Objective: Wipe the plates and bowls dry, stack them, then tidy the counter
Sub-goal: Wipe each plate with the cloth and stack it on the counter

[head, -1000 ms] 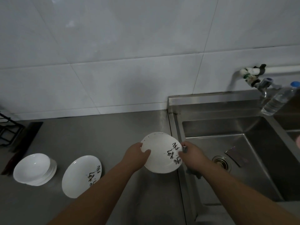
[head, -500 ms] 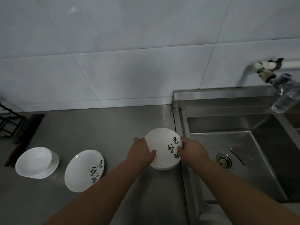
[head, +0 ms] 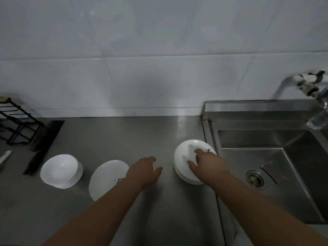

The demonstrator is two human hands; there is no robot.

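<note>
A low stack of white plates [head: 184, 157] sits on the steel counter [head: 124, 139], right beside the sink. My right hand [head: 208, 166] rests on the top plate, its fingers curled round a small grey cloth [head: 197, 158] that is mostly hidden. My left hand [head: 146, 172] hovers over bare counter just left of that stack, fingers relaxed and holding nothing. A single white plate [head: 106, 176] with black lettering lies further left, partly covered by my left forearm. A stack of white bowls [head: 59, 170] stands left of it.
The steel sink [head: 266, 157] with its drain [head: 255, 180] lies to the right, a tap [head: 310, 86] and a clear bottle [head: 319, 114] above it. A black wire rack [head: 16, 121], a dark board [head: 48, 135] and reddish chopsticks [head: 33, 164] occupy the far left.
The plate held in both hands has been set down on the stack by the sink. My left hand has let go and moved left; my right hand now rests on the top plate.
</note>
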